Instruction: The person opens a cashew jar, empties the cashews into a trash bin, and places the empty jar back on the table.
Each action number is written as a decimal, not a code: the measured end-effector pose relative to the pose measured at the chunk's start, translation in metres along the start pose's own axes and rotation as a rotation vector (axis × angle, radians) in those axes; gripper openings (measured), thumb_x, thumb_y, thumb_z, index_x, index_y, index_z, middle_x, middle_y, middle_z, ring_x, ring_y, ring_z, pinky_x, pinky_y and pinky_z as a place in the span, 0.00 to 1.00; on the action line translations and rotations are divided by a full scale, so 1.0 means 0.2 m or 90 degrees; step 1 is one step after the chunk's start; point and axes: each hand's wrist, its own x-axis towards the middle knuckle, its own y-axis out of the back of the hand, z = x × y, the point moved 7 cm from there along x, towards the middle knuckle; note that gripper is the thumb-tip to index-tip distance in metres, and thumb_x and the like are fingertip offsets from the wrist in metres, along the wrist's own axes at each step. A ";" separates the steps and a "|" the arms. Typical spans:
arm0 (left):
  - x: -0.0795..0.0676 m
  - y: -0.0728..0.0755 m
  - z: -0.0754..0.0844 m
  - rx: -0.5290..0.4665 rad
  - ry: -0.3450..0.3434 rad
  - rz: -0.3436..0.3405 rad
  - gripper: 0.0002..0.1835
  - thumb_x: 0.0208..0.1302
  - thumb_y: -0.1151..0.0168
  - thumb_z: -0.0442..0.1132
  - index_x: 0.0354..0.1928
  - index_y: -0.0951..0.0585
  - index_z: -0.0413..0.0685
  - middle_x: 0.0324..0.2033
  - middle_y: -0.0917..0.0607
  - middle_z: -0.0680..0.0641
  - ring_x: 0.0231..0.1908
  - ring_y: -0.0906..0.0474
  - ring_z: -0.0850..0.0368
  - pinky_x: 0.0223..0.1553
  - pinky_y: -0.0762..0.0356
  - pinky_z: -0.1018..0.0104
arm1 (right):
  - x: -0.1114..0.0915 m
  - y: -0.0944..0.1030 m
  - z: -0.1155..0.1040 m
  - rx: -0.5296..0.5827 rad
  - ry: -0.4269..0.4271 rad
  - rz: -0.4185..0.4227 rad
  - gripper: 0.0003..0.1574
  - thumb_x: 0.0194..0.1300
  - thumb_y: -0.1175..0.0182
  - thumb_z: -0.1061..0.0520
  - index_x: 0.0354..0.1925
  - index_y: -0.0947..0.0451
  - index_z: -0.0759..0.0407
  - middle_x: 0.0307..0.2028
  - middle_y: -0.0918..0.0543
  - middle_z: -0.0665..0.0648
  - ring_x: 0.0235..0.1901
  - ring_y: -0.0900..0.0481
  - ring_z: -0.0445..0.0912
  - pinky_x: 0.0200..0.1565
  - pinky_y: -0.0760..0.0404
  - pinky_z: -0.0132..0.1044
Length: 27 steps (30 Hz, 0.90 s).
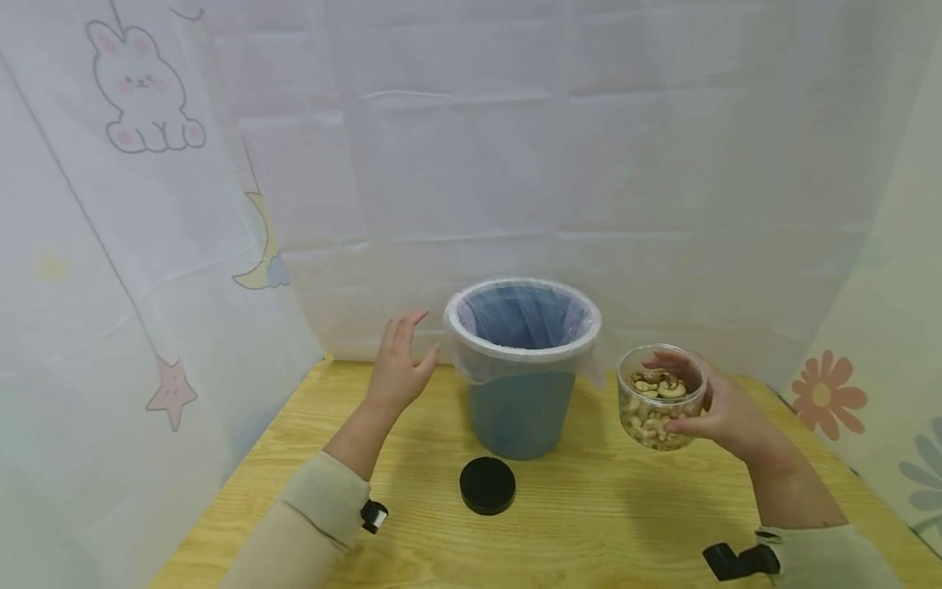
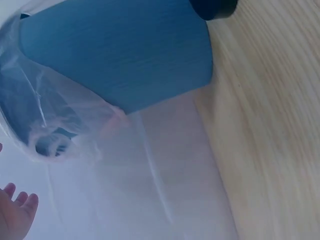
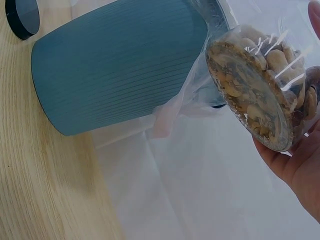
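Note:
My right hand (image 1: 724, 417) grips a clear round jar (image 1: 661, 401) of cashews from its right side, holding it above the table. The jar has no lid on, and cashews (image 3: 250, 95) show through its base in the right wrist view. To its left stands a blue trash can (image 1: 518, 413) with a white rim and a clear plastic liner (image 1: 471, 360) folded over it. On the can's left side my left hand (image 1: 401, 368) is raised, fingers apart and holding nothing. A black round lid (image 1: 487, 486) lies on the table in front of the can.
The wooden table (image 1: 419, 523) reaches back to a pale cloth backdrop (image 1: 471, 180) printed with a bunny, moon and star. Another printed cloth (image 1: 890, 327) with flowers hangs along the right side.

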 end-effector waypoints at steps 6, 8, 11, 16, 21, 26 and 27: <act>0.02 -0.01 0.17 0.030 -0.157 0.010 0.26 0.56 0.40 0.36 0.59 0.31 0.46 0.57 0.33 0.44 0.58 0.37 0.49 0.55 0.34 0.55 | 0.00 0.01 0.00 -0.012 -0.015 0.003 0.53 0.44 0.40 0.80 0.67 0.50 0.68 0.59 0.34 0.55 0.58 0.35 0.39 0.43 0.25 0.28; 0.02 -0.03 0.22 0.050 -0.213 0.000 0.25 0.55 0.39 0.35 0.57 0.30 0.47 0.57 0.32 0.43 0.57 0.36 0.48 0.53 0.32 0.56 | 0.00 0.01 0.01 -0.016 -0.028 0.006 0.53 0.44 0.39 0.80 0.66 0.50 0.69 0.59 0.34 0.55 0.57 0.35 0.38 0.43 0.25 0.28; 0.01 -0.05 0.29 0.078 -0.285 -0.010 0.25 0.54 0.37 0.35 0.56 0.28 0.48 0.57 0.32 0.42 0.57 0.36 0.48 0.53 0.31 0.57 | 0.00 0.01 0.00 -0.012 -0.027 0.008 0.52 0.44 0.39 0.80 0.66 0.50 0.70 0.60 0.34 0.56 0.58 0.35 0.39 0.43 0.25 0.29; 0.00 -0.09 0.36 0.099 -0.350 -0.019 0.25 0.52 0.36 0.36 0.55 0.27 0.48 0.57 0.31 0.42 0.58 0.36 0.47 0.58 0.36 0.58 | 0.00 0.00 -0.02 0.006 -0.002 0.004 0.52 0.44 0.41 0.81 0.66 0.49 0.68 0.59 0.34 0.56 0.57 0.35 0.39 0.43 0.25 0.28; -0.01 -0.13 0.38 0.104 -0.383 -0.025 0.23 0.52 0.35 0.36 0.52 0.25 0.47 0.55 0.29 0.42 0.57 0.34 0.47 0.59 0.38 0.58 | 0.00 0.00 -0.02 0.019 -0.001 -0.002 0.52 0.44 0.42 0.82 0.66 0.49 0.68 0.60 0.35 0.57 0.57 0.36 0.40 0.42 0.24 0.29; 0.01 -0.16 0.37 0.111 -0.384 -0.033 0.18 0.53 0.36 0.36 0.48 0.22 0.47 0.52 0.26 0.43 0.55 0.31 0.49 0.59 0.37 0.61 | -0.01 0.02 -0.03 -0.010 -0.002 0.003 0.53 0.44 0.40 0.82 0.66 0.51 0.70 0.60 0.36 0.58 0.57 0.36 0.39 0.39 0.23 0.29; 0.01 -0.16 0.37 0.112 -0.383 -0.037 0.18 0.53 0.36 0.36 0.48 0.21 0.47 0.51 0.25 0.43 0.54 0.30 0.50 0.58 0.35 0.62 | -0.01 0.03 -0.03 -0.020 -0.005 0.004 0.53 0.45 0.40 0.82 0.66 0.52 0.70 0.59 0.36 0.57 0.57 0.36 0.38 0.38 0.23 0.29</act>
